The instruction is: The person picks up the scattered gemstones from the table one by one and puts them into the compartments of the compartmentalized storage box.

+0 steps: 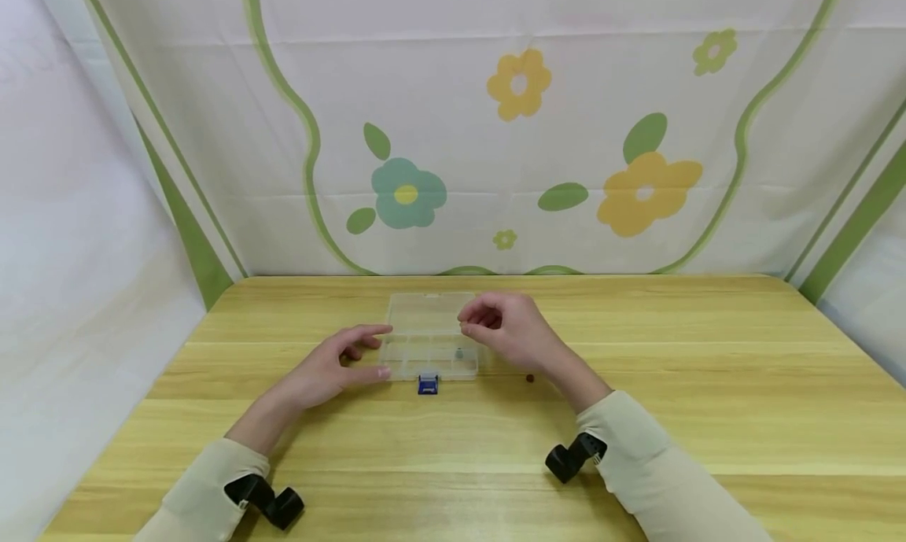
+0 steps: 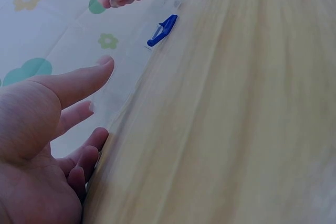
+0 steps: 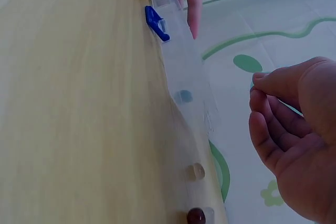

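My right hand (image 1: 508, 329) is pinched at thumb and forefinger over the right end of the box, grasping what looks like a small, pale, translucent bead (image 2: 114, 3) — mostly hidden by the fingertips. I judge it light, hard and slick, best taken by opposite sides with gentle pressure, since squeezing off-centre could shoot it away.

Below is the clear plastic compartment box (image 1: 418, 352), its clear flat lid (image 1: 425, 314) laid back behind it and a blue plastic latch (image 1: 428, 385) at the front. A bluish-grey round bead (image 3: 185, 96) sits in the right-end compartment. The box should be light, stiff and easily nudged, so I would steady it by the side walls.

My left hand (image 1: 333, 371) lies at its left end, relaxed and gripping nothing — whether it truly touches, I cannot tell. Right of the box, a clear rounded bead (image 3: 199, 171) and a dark brown round bead (image 3: 196, 216) rest on the pale wood-grain surface (image 1: 439, 455).
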A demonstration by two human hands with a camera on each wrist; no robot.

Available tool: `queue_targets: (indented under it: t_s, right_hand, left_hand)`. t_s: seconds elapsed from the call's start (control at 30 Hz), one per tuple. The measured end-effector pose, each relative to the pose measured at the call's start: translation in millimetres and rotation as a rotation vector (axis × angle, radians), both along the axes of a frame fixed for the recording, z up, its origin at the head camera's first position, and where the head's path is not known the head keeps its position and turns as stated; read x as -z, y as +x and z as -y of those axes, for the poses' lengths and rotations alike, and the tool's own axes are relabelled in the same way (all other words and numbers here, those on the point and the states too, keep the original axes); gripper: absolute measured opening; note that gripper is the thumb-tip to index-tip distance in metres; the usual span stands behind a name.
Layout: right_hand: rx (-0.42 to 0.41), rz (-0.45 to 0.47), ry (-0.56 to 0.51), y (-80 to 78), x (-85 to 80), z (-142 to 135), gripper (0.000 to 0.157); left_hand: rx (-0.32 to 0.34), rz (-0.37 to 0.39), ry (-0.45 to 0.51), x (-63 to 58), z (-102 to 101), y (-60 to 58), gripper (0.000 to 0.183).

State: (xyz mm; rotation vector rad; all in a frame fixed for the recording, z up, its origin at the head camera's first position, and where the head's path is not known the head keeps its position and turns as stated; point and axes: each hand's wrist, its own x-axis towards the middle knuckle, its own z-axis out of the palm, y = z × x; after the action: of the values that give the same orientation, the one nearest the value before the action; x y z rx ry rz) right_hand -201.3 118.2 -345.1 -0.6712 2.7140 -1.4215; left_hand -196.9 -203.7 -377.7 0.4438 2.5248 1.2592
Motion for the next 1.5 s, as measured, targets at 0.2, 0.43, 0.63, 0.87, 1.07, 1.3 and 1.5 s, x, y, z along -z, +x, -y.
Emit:
queue_targets:
  t_s: [0.2, 0.43, 0.63, 0.87, 1.07, 1.3, 1.5]
  right_hand:
    - [-0.014, 0.024, 0.018, -3.0, -0.7, 10, 0.012]
    - [-0.020, 0.062, 0.044, -7.5, 2.8, 24, 0.008]
    - [-0.030, 0.072, 0.068, -9.0, 6.1, 33, 0.006]
    - [-0.008, 0.076, 0.115, -8.6, 9.0, 35, 0.005]
    - [-0.005, 0.052, 0.150, -7.8, 11.0, 35, 0.004]
    - [-0.002, 0.005, 0.206, -7.9, 12.6, 37, 0.004]
    - [-0.005, -0.025, 0.246, -7.8, 13.1, 38, 0.006]
  left_hand:
    - [-0.001, 0.002, 0.002, -0.3, 0, 0.0, 0.068]
    - [-0.007, 0.003, 0.002, 0.3, 2, 1.4, 0.068]
    - [-0.018, 0.007, 0.004, -0.6, 1, 1.8, 0.068]
    - [-0.015, 0.011, 0.005, -1.5, 1, 1.7, 0.068]
    - [-0.006, 0.006, 0.005, -0.9, 0, 1.2, 0.068]
    - [-0.010, 0.006, 0.006, -0.6, 0, 1.9, 0.068]
    - [-0.005, 0.001, 0.008, -0.7, -1, 1.7, 0.067]
